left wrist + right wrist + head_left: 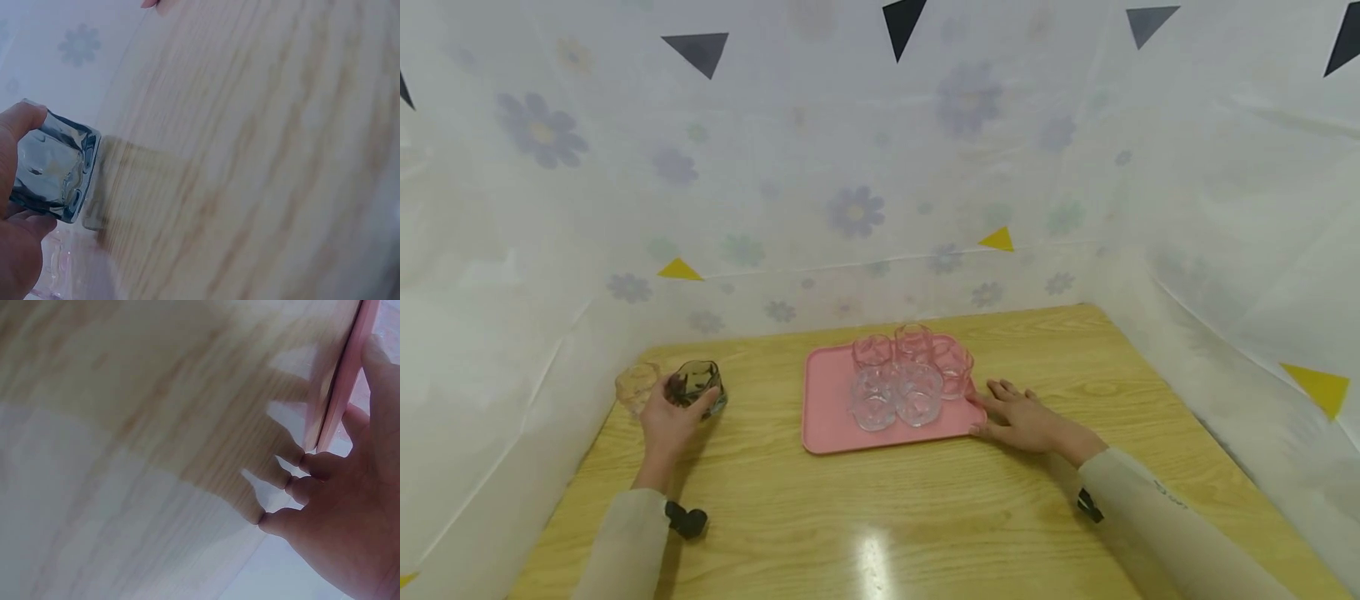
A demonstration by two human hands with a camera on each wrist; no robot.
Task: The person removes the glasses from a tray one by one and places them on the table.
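Observation:
My left hand (668, 423) grips a dark grey glass cup (698, 379) between thumb and fingers at the left of the table. In the left wrist view, the cup (59, 169) is tilted a little above the wood. Just left of that hand is an amber glass cup (634, 385), partly hidden by it. At the right end of the pink tray (827, 417), my right hand (1018, 421) lies with fingers spread. Its thumb and a finger touch the tray rim (350, 375), while the other fingertips rest on the table.
On the tray's right half, three pink-tinted cups (953, 375) stand behind two clear cups (919, 404), all close together. The wooden table (850, 508) meets a flowered white sheet (805, 283) at the back and both sides.

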